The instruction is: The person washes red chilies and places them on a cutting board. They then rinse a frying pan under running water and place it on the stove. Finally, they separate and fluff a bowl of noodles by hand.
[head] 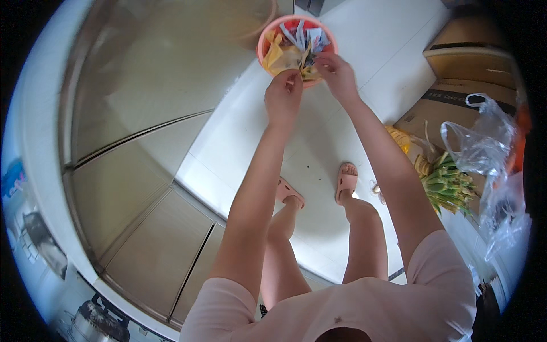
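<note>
A round pink plastic bin [261, 48] stands on the floor, holding crumpled wrappers and bags. Over its near rim, my left hand [284, 92] pinches the lower end of a thin yellowish strip [305, 57], perhaps a piece of leaf or peel. My right hand [336, 75] is at the bin's right side with thumb and fingers curled close together. Beside its fingertips shows a small dark green piece [310, 59]; whether the fingers grip it is unclear. A yellow plastic bag [275, 53] and a pale blue-white wrapper [317, 39] lie in the bin.
Smooth cabinet doors [141, 81] run along the left under a counter edge [38, 111]. At right are cardboard boxes [453, 107], a bundle of green stalks [448, 184] and clear plastic bags [487, 132]. A metal pot [96, 320] sits at lower left. Dark specks dot the tiled floor [316, 141].
</note>
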Demonstrator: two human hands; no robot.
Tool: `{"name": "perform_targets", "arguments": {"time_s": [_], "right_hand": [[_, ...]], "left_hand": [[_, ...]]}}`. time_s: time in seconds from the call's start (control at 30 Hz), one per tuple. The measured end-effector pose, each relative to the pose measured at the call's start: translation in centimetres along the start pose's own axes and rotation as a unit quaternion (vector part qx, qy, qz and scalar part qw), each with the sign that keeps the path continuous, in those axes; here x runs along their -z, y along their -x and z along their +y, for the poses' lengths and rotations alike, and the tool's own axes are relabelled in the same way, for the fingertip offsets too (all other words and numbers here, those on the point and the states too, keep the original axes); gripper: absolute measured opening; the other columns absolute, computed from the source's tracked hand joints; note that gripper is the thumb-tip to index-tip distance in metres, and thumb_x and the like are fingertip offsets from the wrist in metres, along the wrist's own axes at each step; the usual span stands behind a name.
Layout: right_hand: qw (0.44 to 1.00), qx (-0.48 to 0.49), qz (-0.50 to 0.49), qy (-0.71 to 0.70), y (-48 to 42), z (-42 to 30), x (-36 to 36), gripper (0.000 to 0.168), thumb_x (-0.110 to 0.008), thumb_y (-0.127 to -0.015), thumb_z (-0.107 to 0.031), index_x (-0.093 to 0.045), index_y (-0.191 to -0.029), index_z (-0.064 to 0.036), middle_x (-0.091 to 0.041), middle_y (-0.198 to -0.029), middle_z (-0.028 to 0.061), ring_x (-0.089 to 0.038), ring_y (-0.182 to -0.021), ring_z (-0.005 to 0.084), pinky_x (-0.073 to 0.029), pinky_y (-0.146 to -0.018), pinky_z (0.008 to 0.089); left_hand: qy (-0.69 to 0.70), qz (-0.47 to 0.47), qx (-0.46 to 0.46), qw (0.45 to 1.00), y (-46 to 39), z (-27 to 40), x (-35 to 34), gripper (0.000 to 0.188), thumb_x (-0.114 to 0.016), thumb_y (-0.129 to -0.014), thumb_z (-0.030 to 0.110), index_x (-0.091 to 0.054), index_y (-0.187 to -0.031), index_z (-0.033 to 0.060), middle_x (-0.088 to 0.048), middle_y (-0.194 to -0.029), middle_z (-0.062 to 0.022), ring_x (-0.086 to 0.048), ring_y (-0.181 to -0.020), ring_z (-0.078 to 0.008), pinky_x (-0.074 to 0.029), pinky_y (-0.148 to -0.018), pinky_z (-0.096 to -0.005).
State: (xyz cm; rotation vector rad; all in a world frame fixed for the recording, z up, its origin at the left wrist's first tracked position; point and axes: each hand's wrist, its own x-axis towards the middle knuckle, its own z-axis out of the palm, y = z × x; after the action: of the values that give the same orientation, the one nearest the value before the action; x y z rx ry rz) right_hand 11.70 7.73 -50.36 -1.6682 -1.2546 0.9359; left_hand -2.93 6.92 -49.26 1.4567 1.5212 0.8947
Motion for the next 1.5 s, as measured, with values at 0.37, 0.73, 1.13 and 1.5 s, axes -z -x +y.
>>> {"name": "perform_targets", "arguments": {"time_s": [0.37,0.73,1.13,1.5], "right_hand": [[0.956,-0.152,-0.203,0.150,20.4,-5.5,12.4,0.034,-0.057,-0.075,-0.017,-0.054,-0.106,-0.004,-0.059,-0.085,0.0121,-0.056,-0.073,0.0194,-0.044,-0.067,0.0288],[0.907,-0.193,-0.347,0.138,28.0,-18.5,21.8,0.026,-0.058,-0.076,-0.019,-0.059,-0.094,0.000,-0.060,-0.075,0.0067,-0.057,-0.068,0.0136,-0.046,-0.060,0.0270],[0.936,0.104,-0.335,0.019,18.3,-42.6,3.4,0.022,-0.052,-0.084,-0.017,-0.056,-0.097,0.000,-0.056,-0.077,-0.0001,-0.051,-0.068,0.0059,-0.041,-0.061,0.0192],[0.866,0.112,-0.485,0.030,13.6,-46.5,-10.0,0.023,-0.053,-0.082,-0.015,-0.056,-0.097,0.002,-0.058,-0.077,0.0029,-0.053,-0.069,0.0080,-0.043,-0.063,0.0210]], "left_hand": [[-0.178,-0.159,0.221,0.946,21.3,0.8,13.6,0.035,-0.052,-0.078,0.031,-0.056,-0.098,0.0031,-0.058,-0.092,-0.0182,-0.055,-0.087,-0.0314,-0.043,-0.074,-0.0365],[0.006,0.072,0.489,0.869,48.3,6.6,23.2,0.030,-0.053,-0.074,0.026,-0.061,-0.089,0.0011,-0.063,-0.072,-0.0138,-0.062,-0.059,-0.0176,-0.050,-0.060,-0.0300],[0.220,0.240,0.260,0.909,34.3,10.0,34.2,0.023,-0.053,-0.078,0.022,-0.060,-0.083,0.0012,-0.059,-0.068,-0.0057,-0.054,-0.059,-0.0111,-0.043,-0.052,-0.0252],[0.358,0.363,0.252,0.822,28.9,14.8,48.6,0.026,-0.054,-0.083,0.024,-0.055,-0.096,0.0014,-0.060,-0.082,-0.0052,-0.056,-0.067,-0.0096,-0.045,-0.059,-0.0202]]}}
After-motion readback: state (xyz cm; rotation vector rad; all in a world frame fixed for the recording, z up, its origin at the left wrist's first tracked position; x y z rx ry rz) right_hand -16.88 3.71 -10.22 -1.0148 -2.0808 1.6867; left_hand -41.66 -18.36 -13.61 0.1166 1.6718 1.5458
